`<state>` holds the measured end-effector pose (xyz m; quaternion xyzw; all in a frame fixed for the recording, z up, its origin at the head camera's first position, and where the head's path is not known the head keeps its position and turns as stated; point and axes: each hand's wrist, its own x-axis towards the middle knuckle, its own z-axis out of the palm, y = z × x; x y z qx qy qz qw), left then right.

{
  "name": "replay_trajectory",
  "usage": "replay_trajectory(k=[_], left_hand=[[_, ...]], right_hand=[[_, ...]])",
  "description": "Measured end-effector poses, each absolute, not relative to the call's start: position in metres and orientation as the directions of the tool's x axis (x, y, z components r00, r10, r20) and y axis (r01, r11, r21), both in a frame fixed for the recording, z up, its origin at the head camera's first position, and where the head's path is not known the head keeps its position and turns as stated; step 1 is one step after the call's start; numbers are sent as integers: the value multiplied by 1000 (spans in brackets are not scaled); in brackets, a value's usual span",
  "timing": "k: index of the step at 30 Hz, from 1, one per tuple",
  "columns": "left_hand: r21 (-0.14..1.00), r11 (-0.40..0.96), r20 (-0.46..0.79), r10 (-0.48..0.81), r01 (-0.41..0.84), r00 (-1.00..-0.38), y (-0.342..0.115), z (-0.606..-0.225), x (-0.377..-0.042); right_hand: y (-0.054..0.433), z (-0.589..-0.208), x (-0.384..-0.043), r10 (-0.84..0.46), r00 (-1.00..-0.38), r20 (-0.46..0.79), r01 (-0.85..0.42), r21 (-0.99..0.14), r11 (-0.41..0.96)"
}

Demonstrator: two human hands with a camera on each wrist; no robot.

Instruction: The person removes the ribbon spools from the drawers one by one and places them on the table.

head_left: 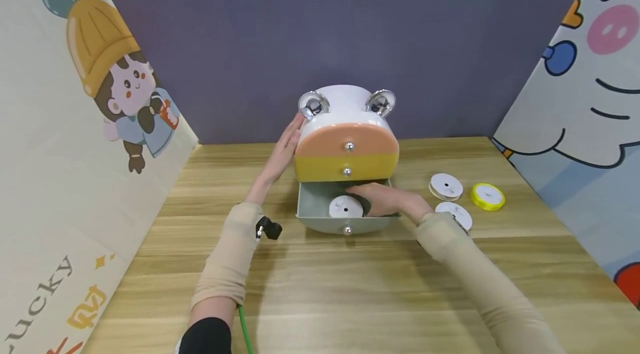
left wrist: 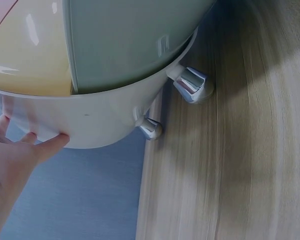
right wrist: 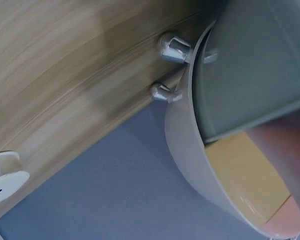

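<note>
A small rounded drawer cabinet (head_left: 345,140) with metal ears has an orange, a yellow and a grey-green front. Its bottom drawer (head_left: 312,198) is pulled out, and a white ribbon spool (head_left: 346,207) lies in it. My left hand (head_left: 281,158) rests against the cabinet's left side with its fingers spread; the left wrist view shows the fingertips on the white shell (left wrist: 102,120). Inside the drawer's right part is my right hand (head_left: 382,199), beside the spool. Its fingertips are hidden, and whether it grips anything cannot be made out. The right wrist view catches only a blurred bit of it.
Right of the cabinet lie a white spool (head_left: 446,186), a yellow-rimmed spool (head_left: 488,197) and another white spool (head_left: 455,214) partly under my right wrist. A dark wall (head_left: 240,48) stands close behind the cabinet. Printed panels flank the wooden table (head_left: 310,298).
</note>
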<state>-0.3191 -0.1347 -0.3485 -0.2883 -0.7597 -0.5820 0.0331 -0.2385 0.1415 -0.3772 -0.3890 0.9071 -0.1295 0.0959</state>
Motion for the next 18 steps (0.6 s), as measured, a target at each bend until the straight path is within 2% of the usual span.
replay_trajectory(k=[5,11,18], left_hand=[[863,162,388,397,479,-832,-134,-348,-319],[858,173,390,394,484,-832,-134,-347,-318],[855,173,397,388,489,-832,-134,-347,-317]], right_hand=[[136,-381,-244,-721,-682,-122,-658,-330,677],[129,-381,-244,-738,-657,-153,-673,-322,666],[126,-381,-242,-711,-680,-178,-641,-327,695]])
